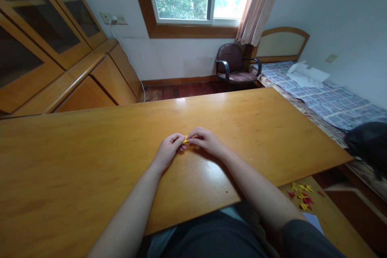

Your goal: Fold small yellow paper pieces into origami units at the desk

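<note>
Between my two hands is a small piece of folded yellow paper (185, 140), just above the wooden table (90, 157). My left hand (171, 148) pinches its left side with thumb and fingers. From the right, my right hand (205, 140) closes its fingertips on the other side of the paper. The fingers cover most of it, so its exact shape is hidden.
Several yellow and red folded paper pieces (304, 196) lie on a lower surface at right, near a pale sheet (313, 222). Beyond the table stand an office chair (232, 62) and a bed (326, 96) with a black bag (369, 145). Cabinets (60, 60) line the left.
</note>
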Demonstrator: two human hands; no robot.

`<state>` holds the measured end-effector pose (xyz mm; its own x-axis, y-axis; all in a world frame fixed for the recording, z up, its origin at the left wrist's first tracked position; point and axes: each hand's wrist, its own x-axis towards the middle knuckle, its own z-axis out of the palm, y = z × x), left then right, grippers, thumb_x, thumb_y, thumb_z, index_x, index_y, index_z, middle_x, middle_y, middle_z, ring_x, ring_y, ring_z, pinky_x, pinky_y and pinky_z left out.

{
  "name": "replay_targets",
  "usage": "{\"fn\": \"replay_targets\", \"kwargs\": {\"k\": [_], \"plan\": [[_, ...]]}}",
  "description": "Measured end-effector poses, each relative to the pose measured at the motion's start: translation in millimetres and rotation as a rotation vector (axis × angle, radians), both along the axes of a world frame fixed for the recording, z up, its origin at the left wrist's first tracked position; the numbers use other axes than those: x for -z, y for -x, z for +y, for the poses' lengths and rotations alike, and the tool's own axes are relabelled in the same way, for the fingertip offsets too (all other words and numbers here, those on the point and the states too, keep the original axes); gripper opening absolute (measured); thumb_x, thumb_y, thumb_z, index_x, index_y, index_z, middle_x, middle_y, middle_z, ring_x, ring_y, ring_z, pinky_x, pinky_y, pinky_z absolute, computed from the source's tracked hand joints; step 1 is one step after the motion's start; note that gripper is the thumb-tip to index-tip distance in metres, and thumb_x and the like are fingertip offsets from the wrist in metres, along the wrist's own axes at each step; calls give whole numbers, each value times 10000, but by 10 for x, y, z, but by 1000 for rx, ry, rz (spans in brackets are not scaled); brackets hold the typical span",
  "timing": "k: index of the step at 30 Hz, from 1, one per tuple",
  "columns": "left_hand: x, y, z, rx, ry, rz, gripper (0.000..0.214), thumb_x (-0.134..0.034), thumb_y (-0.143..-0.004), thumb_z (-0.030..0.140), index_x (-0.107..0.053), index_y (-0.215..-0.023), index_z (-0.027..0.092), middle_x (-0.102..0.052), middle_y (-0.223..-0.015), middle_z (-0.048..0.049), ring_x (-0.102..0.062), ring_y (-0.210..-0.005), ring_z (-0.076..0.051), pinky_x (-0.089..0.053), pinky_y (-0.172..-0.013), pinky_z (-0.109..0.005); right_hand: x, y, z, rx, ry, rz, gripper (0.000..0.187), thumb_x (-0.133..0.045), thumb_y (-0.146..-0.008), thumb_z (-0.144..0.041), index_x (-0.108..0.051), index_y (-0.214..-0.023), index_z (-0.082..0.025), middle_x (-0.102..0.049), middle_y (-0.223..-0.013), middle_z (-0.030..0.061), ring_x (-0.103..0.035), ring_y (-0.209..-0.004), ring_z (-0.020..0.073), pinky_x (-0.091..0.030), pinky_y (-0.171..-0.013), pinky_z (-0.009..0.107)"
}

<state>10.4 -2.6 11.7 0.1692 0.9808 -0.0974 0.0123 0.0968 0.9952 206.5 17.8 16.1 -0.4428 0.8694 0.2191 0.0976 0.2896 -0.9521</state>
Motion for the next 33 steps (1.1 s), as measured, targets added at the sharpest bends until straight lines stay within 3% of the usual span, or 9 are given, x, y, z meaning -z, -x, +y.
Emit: {"fn": "replay_targets", "kwargs": {"k": [8, 13, 23, 33], "plan": [[20, -52, -27, -91, -125, -109, 381, -773, -759, 434, -638, -1004, 176, -713, -901, -34, -699, -752, -166, -571, -725, -298, 18, -18, 46, 88, -129, 18, 151, -691, -882, -336, -733, -868, -192, -648, -863, 31, -620, -808, 152, -498, -777, 291], [34, -62, -78, -75, -289, -25, 253, -744, -820, 380, -661, -956, 184, -729, -859, -35, -724, -800, -177, -585, -807, -326, 26, -11, 51, 96, -207, 55, 168, -688, -893, -360, -748, -898, -203, -669, -886, 43, -633, -851, 164, -512, -791, 303], [14, -48, -118, -144, -462, 113, 151, -715, -856, 328, -700, -917, 191, -737, -879, -38, -714, -808, -170, -572, -794, -296, 10, 39, 15, 82, -195, 120, 190, -712, -869, -399, -760, -890, -217, -664, -937, 49, -656, -895, 167, -552, -830, 311], [70, -45, -117, -182, -470, 125, 149, -736, -832, 336, -711, -886, 200, -761, -919, -47, -732, -804, -182, -594, -801, -320, 15, 34, 6, 88, -267, 107, 138, -670, -906, -329, -755, -881, -223, -642, -958, 45, -643, -922, 163, -543, -838, 304]]}}
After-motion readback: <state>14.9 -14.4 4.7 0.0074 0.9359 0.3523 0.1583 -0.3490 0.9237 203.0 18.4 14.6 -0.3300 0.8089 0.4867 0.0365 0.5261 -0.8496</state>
